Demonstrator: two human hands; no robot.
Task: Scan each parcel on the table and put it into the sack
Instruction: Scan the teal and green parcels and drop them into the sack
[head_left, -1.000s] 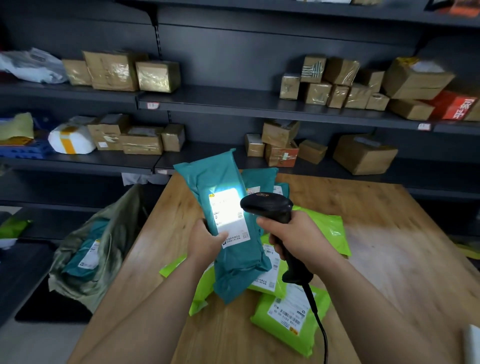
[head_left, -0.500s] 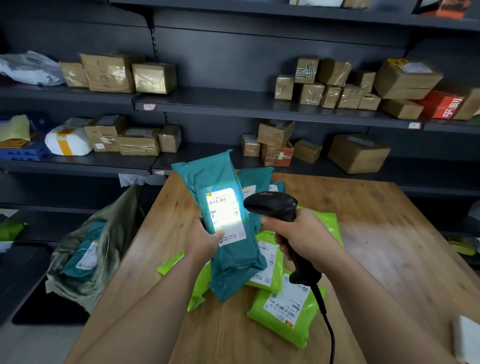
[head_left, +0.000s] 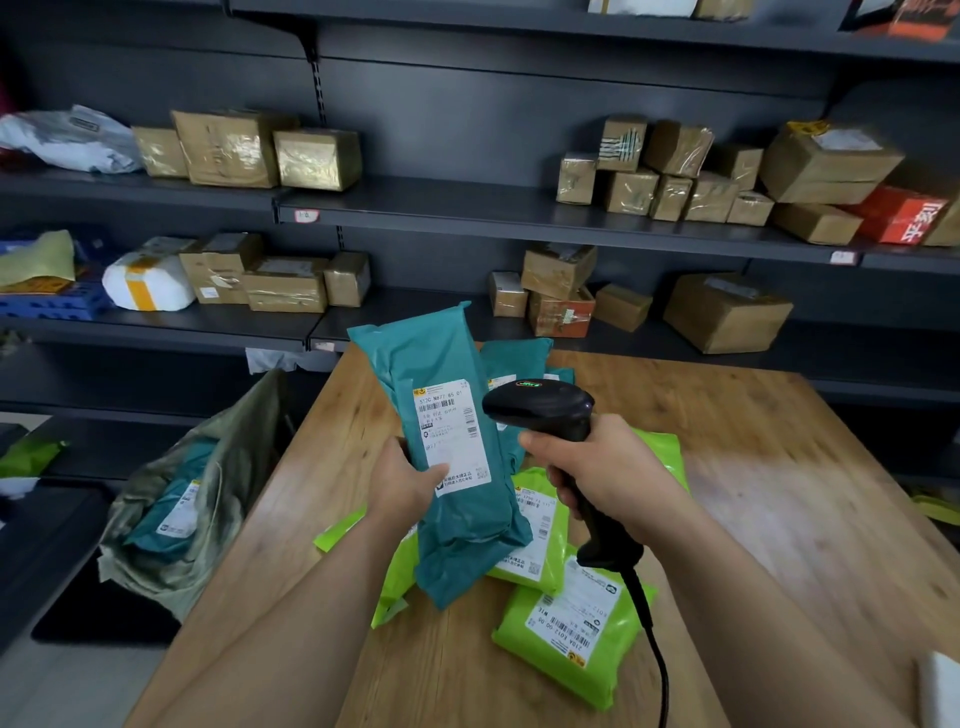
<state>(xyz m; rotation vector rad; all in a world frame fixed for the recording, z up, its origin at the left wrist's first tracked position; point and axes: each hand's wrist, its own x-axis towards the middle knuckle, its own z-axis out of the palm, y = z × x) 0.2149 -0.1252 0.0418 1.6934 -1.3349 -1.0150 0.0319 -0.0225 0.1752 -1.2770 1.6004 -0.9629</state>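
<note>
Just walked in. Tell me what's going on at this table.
A person is scanning parcels. Their left grip holds a teal parcel upright, its label turned toward the black scanner, which the right grip holds by the handle and aims at it. Green parcels lie piled on the wooden table underneath. The sack beside the table's left edge already has another parcel in it.

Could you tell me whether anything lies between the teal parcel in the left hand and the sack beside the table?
Nothing visible does. The left hand holds the teal parcel up, and only bare table lies between it and the open sack at the table's left edge.
</note>
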